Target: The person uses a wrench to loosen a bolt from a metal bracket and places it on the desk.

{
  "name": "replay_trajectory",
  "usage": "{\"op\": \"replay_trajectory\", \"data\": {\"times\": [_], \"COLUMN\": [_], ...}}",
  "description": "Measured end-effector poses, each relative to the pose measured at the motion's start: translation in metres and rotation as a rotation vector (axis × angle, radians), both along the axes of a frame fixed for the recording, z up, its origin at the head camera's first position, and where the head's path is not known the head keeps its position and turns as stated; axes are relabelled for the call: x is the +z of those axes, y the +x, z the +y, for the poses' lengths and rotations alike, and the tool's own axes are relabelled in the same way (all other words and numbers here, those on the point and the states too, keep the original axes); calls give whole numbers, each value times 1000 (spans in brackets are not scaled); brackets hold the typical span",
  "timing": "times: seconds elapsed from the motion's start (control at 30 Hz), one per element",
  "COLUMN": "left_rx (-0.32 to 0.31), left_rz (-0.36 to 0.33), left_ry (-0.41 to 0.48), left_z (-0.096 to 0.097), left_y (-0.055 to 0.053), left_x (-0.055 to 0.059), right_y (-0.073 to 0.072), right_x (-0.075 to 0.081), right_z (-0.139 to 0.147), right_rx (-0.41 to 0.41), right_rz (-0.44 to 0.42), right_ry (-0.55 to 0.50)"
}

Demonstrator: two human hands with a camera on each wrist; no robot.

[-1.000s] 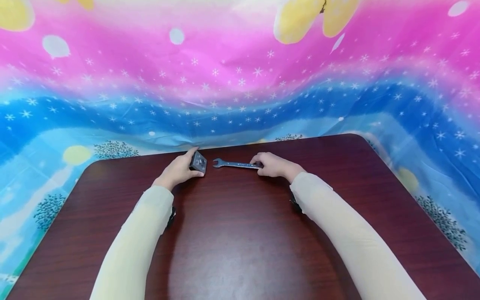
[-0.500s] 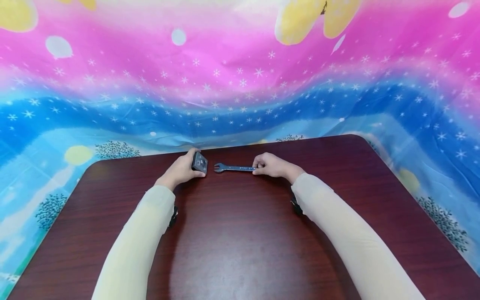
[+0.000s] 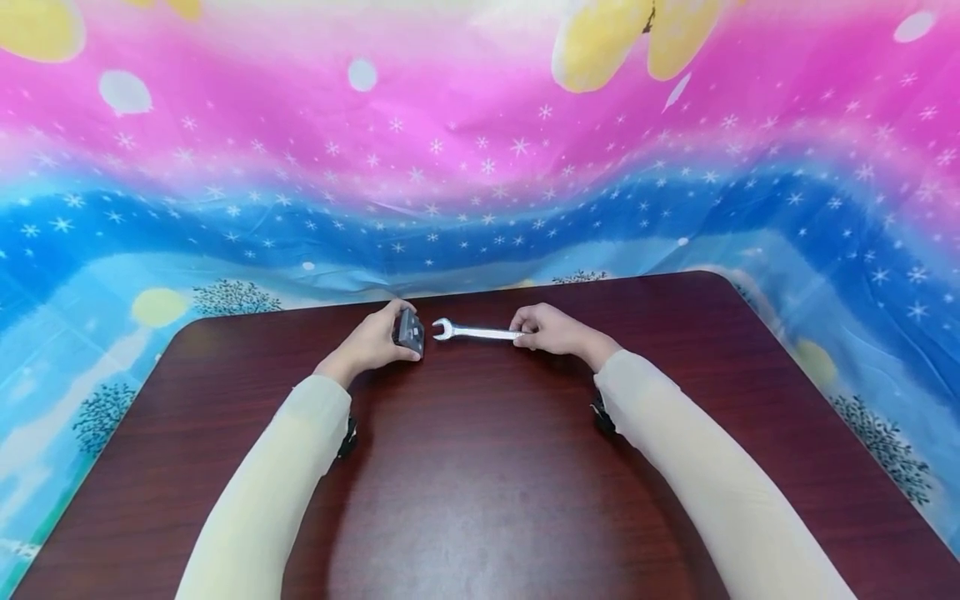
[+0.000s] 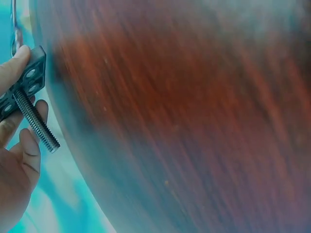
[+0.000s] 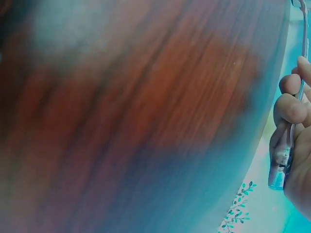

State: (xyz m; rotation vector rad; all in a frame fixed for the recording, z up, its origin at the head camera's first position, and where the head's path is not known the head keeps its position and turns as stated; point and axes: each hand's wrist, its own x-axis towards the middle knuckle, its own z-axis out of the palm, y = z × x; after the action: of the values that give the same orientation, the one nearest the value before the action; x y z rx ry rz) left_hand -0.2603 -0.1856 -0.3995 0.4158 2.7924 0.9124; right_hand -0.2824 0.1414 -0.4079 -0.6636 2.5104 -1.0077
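Observation:
In the head view my left hand (image 3: 375, 337) grips a small dark block (image 3: 412, 333) by its edges, thumb on the near side. The left wrist view shows this block as a black plate (image 4: 40, 60) with holes, and a threaded bolt (image 4: 36, 121) sticks out of it on the palm side. My right hand (image 3: 551, 329) pinches a silver open-end wrench (image 3: 483, 333) near its right end. The wrench's open jaw points left at the block, with a small gap between them. In the right wrist view the wrench's other end (image 5: 281, 165) emerges below the curled fingers.
A dark red-brown wooden table (image 3: 465, 467) with rounded corners lies under both hands, which are near its far edge. Behind it hangs a pink and blue patterned cloth (image 3: 450, 167). Black straps circle both wrists (image 3: 348, 435).
The wrench has rolled in my right fingers, so its face now looks brighter, and my grip on it has shifted. My left hand has moved slightly right and turned the block a little.

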Motion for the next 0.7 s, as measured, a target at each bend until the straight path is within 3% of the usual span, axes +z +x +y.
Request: {"op": "replay_trajectory", "data": {"times": [0.23, 0.5, 0.7], "left_rx": [-41, -59, -75], "left_rz": [18, 98, 143], "left_ry": [42, 87, 157], "left_z": [11, 17, 19], "left_y": [12, 33, 50], "left_x": [10, 29, 38], "right_y": [1, 13, 29], "right_x": [-2, 7, 12], "right_z": [7, 14, 21], "right_rx": [-64, -98, -78], "right_rz": [27, -39, -115], "right_ry": [-99, -219, -279]}}
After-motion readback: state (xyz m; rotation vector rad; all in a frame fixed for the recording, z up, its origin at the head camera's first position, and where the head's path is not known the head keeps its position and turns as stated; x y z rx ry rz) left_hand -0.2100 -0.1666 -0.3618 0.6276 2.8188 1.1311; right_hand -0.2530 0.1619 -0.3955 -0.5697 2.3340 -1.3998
